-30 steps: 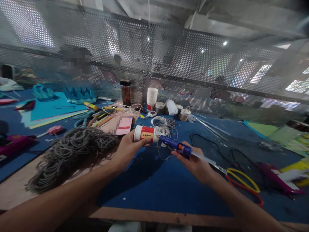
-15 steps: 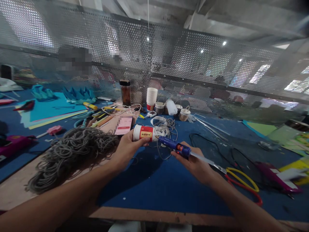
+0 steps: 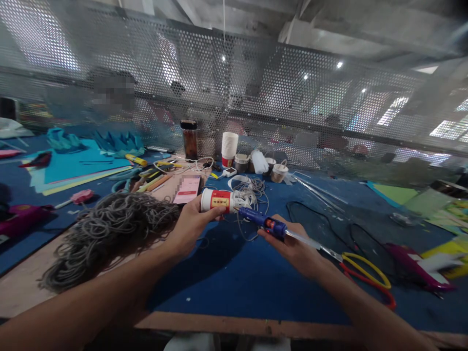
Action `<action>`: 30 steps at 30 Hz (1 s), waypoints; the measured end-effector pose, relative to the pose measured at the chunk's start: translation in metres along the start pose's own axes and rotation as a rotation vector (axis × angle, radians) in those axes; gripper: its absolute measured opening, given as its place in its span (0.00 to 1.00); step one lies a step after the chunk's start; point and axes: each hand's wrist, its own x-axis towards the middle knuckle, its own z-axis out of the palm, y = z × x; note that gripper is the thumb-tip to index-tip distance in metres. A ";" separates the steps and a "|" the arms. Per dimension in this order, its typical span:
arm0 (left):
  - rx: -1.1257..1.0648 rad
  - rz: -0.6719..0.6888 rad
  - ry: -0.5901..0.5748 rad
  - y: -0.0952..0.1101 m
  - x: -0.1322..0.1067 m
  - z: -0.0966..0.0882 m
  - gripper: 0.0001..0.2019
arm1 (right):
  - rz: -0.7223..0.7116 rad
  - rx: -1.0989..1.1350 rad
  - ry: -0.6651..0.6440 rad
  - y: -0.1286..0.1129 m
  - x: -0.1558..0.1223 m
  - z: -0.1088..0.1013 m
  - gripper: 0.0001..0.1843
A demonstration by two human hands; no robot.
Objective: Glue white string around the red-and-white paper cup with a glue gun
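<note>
My left hand point(image 3: 195, 222) is closed around a white paper cup point(image 3: 215, 200) with a red and gold label, held on its side. Its right end looks cut into strips. In my right hand point(image 3: 288, 243) is a blue glue gun point(image 3: 261, 219), with a clear glue stick point(image 3: 305, 240) poking out at its back. The gun's nozzle points left and sits close by the cup's right end; I cannot tell whether it touches. Thin grey cord point(image 3: 260, 187) lies tangled just behind the cup.
A heap of grey cord point(image 3: 113, 229) lies left of my left hand, near a phone point(image 3: 187, 189). Stacked paper cups point(image 3: 229, 146) and a dark jar point(image 3: 189, 141) stand behind. Scissors point(image 3: 369, 273) with red and yellow handles and a purple glue gun point(image 3: 417, 265) lie to the right.
The glue gun and my right hand have shifted very slightly left. The cup stays in my left hand, almost in the same place.
</note>
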 end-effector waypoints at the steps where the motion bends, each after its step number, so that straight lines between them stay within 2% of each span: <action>1: -0.007 -0.002 0.000 0.000 0.000 0.000 0.18 | -0.002 0.000 0.000 0.000 0.000 0.000 0.18; 30: -0.099 -0.062 -0.018 -0.002 0.001 -0.003 0.21 | -0.026 -0.067 -0.057 0.002 0.000 0.001 0.18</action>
